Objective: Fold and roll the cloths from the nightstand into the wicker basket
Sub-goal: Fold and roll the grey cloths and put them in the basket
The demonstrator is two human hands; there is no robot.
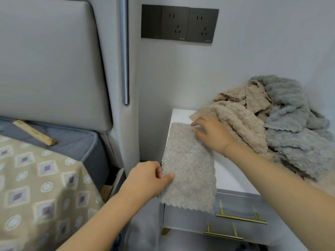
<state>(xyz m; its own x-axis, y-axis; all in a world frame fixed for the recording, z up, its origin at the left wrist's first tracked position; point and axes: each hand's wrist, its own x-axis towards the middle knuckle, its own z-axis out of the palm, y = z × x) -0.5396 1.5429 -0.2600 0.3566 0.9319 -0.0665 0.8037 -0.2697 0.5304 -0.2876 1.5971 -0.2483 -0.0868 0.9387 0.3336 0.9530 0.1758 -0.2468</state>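
Cloths are lying in a loose heap [272,124] of beige and grey pieces on the white top of the nightstand [233,176], just beyond and to the far side of the right hand [210,134]. One beige cloth [188,169] is stretching out as a long strip in front of that heap, its near end hanging over the front edge of the nightstand above the drawers with brass handles [241,217].

The left hand [146,180] is pinching the strip's left edge partway along, thumb on top and fingers [159,172] tucked beneath, so they are clamped on the cloth. The right hand is resting flat on the far right corner of the same strip, its fingers spread and pressing down rather than gripping; its wrist is touching the heap behind it.

Judging by the narrow, even shape, the folding step is looking nearly done for this piece and the hands are squaring or smoothing it. Rolling is not yet begun. The next move is probably calling for both hands to gather one short end and turn it over on itself, keeping the edges aligned so the soft pile is not skewing. The overhanging end is likely to slip off if the left hand lets go. No wicker basket is showing anywhere around the hands, so its place cannot be told. The bed [41,171] is lying off to the left of the left hand.
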